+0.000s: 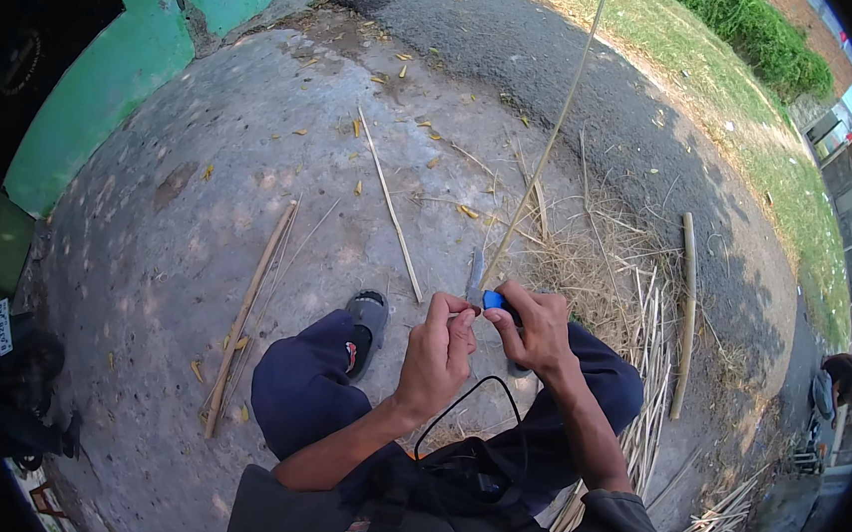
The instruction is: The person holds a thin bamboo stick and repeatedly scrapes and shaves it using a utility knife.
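A long thin bamboo strip [549,153] slants from the far right down to my hands. My left hand [436,353] is closed in a pinch where the strip's near end seems to lie. Beside these fingertips a grey knife blade [473,270] points up and away; its handle is hidden. My right hand [539,329] is closed round a small blue piece [493,300], right next to the blade. Whether that piece belongs to the knife, I cannot tell. Both hands meet low over the ground, between my bent knees.
Thin strips [655,348] and pale shavings [587,271] lie at the right, beside a thick bamboo pole [685,316]. Another pole [250,318] rests on the left, and a single strip [389,204] ahead. A black cable [485,381] loops near my lap.
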The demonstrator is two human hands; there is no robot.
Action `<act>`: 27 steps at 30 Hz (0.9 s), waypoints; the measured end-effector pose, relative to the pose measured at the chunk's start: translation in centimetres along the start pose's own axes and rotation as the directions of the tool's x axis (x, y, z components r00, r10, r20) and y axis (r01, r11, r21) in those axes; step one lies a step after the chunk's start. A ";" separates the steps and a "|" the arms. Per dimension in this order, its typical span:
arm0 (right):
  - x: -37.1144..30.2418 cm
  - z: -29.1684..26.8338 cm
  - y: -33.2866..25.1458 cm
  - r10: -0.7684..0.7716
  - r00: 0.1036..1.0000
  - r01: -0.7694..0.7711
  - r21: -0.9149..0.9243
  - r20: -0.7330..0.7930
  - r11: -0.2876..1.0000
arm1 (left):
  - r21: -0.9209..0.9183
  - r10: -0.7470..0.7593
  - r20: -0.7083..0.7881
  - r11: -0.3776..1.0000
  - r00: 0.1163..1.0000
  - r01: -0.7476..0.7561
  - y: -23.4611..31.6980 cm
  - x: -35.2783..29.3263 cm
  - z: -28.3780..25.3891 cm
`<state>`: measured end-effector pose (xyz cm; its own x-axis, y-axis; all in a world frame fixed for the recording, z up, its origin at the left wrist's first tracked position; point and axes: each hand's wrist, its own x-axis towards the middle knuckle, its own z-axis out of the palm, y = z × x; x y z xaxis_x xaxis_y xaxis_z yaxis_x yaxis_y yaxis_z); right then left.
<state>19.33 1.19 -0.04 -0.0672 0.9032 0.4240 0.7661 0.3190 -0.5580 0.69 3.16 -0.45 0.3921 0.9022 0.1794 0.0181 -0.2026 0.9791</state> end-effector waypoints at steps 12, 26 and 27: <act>1.1 0.2 -0.3 -0.006 0.995 -0.003 -0.094 -0.096 0.996 | 0.160 0.061 -0.085 0.986 0.995 -0.046 0.1 0.5 0.1; 1.4 -5.5 4.2 0.324 0.848 -0.206 0.303 -0.419 0.930 | 0.057 -0.036 0.083 0.998 0.996 0.031 -2.3 0.4 -0.5; 0.9 -4.3 3.7 0.370 0.863 -0.254 0.340 -0.343 0.906 | -0.100 -0.131 0.144 0.984 0.981 0.146 -2.2 0.6 -0.7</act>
<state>24.89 1.99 1.35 0.4446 0.7995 0.4038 0.4937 0.1574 -0.8552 0.29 4.45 -2.41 0.5151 0.8565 0.0343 -0.0169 -0.0299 0.9994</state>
